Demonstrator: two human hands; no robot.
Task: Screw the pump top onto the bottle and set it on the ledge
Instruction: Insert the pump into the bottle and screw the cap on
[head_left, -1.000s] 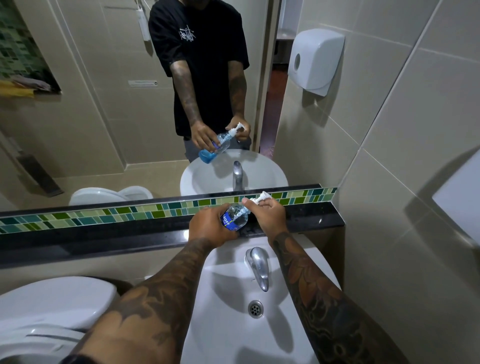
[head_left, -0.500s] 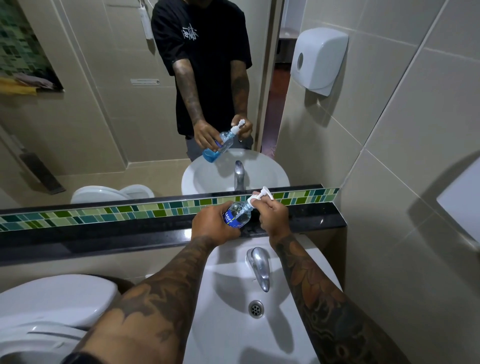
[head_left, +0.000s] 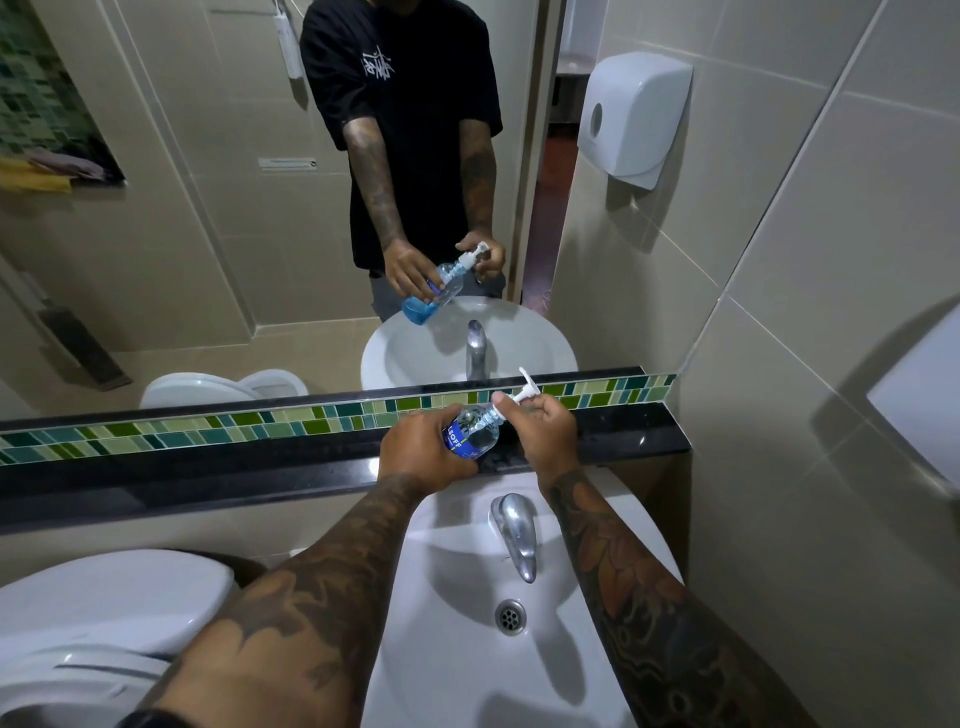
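Your left hand (head_left: 423, 449) grips the tilted bottle (head_left: 471, 433) over the sink (head_left: 467, 649). Your right hand (head_left: 543, 427) pinches the pump top (head_left: 519, 394), screwing it on. Next, twist it tight, then stand it on the ledge (head_left: 634, 435).

Both forearms are bare and covered in dense tattoos from wrist to elbow. The left forearm (head_left: 291, 613) carries dark, flowing shapes with curled, flame-like edges. The right forearm (head_left: 639, 597) shows large petal or leaf forms with darker outlines, and wavy banded patterns nearer the elbow. The left hand (head_left: 421, 452) and right hand (head_left: 545, 431) wear no gloves or rings that can be made out. A dark band edges the left arm at the bottom of the view. In the mirror, the person wears a black short-sleeved T-shirt (head_left: 410, 130) with a small white scribbled logo (head_left: 378, 66) on the chest, and grey trousers below.
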